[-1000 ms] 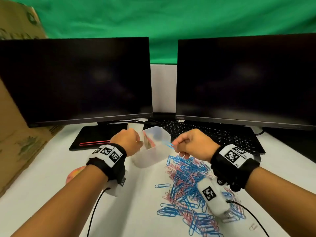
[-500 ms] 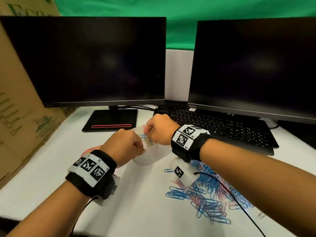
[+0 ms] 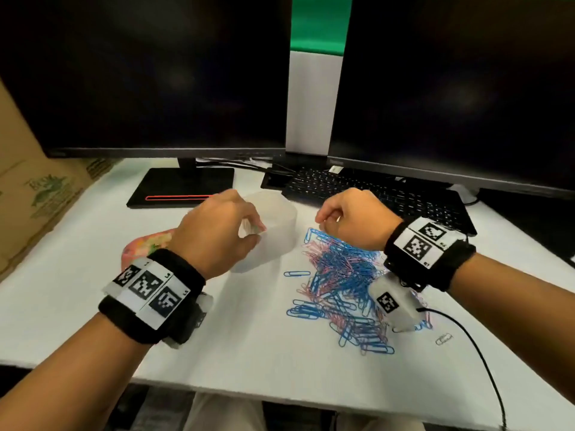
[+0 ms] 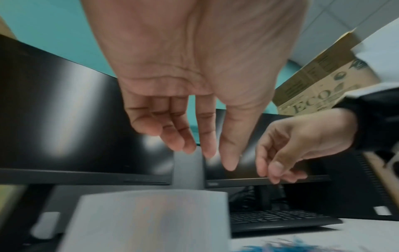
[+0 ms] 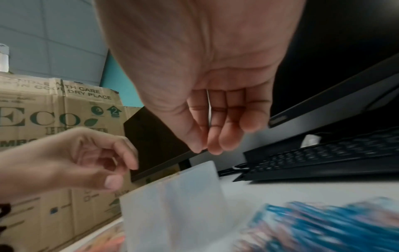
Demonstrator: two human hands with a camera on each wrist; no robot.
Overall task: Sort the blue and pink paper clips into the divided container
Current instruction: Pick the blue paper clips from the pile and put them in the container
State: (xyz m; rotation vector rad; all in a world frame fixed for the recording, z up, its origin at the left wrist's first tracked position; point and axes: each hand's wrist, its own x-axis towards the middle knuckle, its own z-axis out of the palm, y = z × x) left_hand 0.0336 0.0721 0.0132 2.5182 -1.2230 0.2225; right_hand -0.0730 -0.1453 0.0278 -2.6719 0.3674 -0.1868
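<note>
A translucent white divided container (image 3: 277, 225) stands on the table, with a few pink clips showing inside at its near-left rim. My left hand (image 3: 252, 234) hovers at that rim; in the left wrist view its fingers (image 4: 207, 145) hang relaxed just above the container (image 4: 151, 220) and hold nothing. A heap of blue and pink paper clips (image 3: 342, 275) lies right of the container. My right hand (image 3: 323, 219) hangs over the heap's far end, with loosely curled fingers (image 5: 215, 141) and nothing seen between them. The container (image 5: 172, 204) is blurred there.
Two dark monitors (image 3: 155, 73) stand at the back, with a black keyboard (image 3: 373, 194) just behind my right hand. A cardboard box (image 3: 37, 194) is at the left, and a pink patterned object (image 3: 146, 247) lies under my left wrist. Single clips (image 3: 297, 273) lie loose beside the heap.
My right hand has drawn back from the container's mouth to the right, over the heap. My left hand has let go of the container, which now stands flat. The head view has tilted down.
</note>
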